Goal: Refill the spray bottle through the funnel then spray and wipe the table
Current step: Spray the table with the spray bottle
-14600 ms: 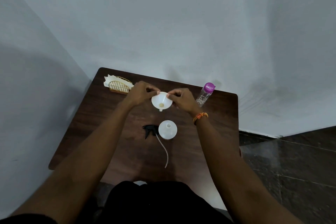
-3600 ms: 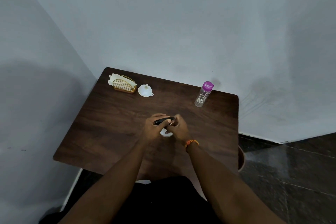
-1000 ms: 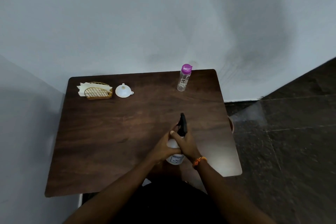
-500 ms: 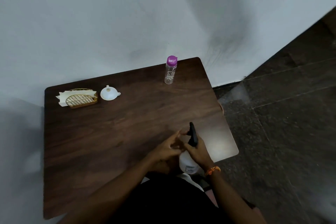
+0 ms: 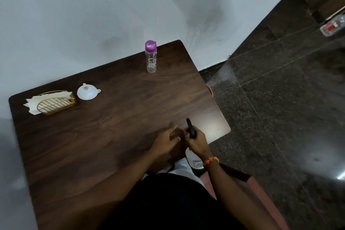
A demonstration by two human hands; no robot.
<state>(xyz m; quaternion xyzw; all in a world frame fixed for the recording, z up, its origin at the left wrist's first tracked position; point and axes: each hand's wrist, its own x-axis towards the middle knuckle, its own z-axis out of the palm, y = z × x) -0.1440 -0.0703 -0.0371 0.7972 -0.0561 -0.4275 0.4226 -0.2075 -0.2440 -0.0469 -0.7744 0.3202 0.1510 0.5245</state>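
My right hand (image 5: 197, 141) grips the black trigger head of the white spray bottle (image 5: 195, 161), held near the table's front right corner with the nozzle pointing away from me. Just to its left, my left hand (image 5: 167, 139) hovers over the dark wooden table (image 5: 104, 136) with fingers spread and holding nothing. The white funnel (image 5: 87, 91) lies upside down at the back left. A clear water bottle (image 5: 150, 57) with a purple cap stands upright at the back edge.
A gold wire holder with white napkins (image 5: 50, 103) sits at the back left corner beside the funnel. White walls close the back and left sides. Dark stone floor lies to the right, and a reddish seat edge (image 5: 259, 188) shows below my right arm.
My left hand has come off the spray bottle and opened beside it. My right hand keeps the bottle. The view has swung a little further right.
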